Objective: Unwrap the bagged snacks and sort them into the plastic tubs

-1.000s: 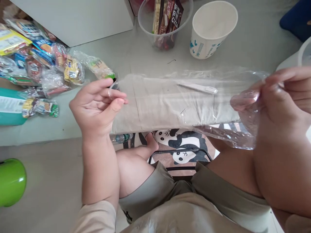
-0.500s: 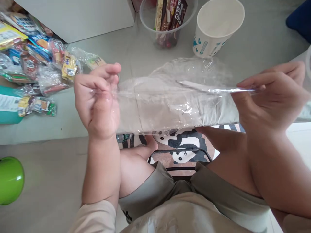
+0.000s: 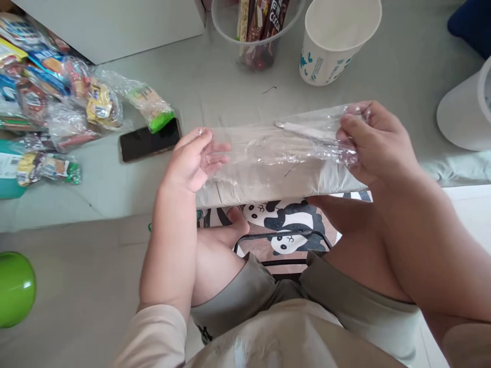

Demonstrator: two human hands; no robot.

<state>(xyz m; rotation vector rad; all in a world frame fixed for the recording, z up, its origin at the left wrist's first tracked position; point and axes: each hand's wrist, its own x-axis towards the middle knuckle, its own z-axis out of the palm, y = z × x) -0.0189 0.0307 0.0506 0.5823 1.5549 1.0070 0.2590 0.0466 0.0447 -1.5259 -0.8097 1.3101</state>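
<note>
A clear plastic bag (image 3: 276, 148) is stretched between my two hands above the front edge of the grey-covered table (image 3: 215, 87). My left hand (image 3: 194, 161) pinches the bag's left end with curled fingers. At the bag's right end my right hand (image 3: 370, 140) is closed on the bunched plastic. A thin white strip (image 3: 307, 132) shows through the plastic near my right hand.
A black phone (image 3: 148, 140) lies left of my left hand. A pile of wrapped snacks (image 3: 57, 107) covers the table's left side. At the back stand a clear tub of snack packs (image 3: 257, 30) and a white paper cup (image 3: 335, 38). A green ball (image 3: 15, 286) lies lower left.
My hands came closer together, so the bag is narrower and bunched. The right hand moved left and closed on the plastic. The phone is now uncovered.
</note>
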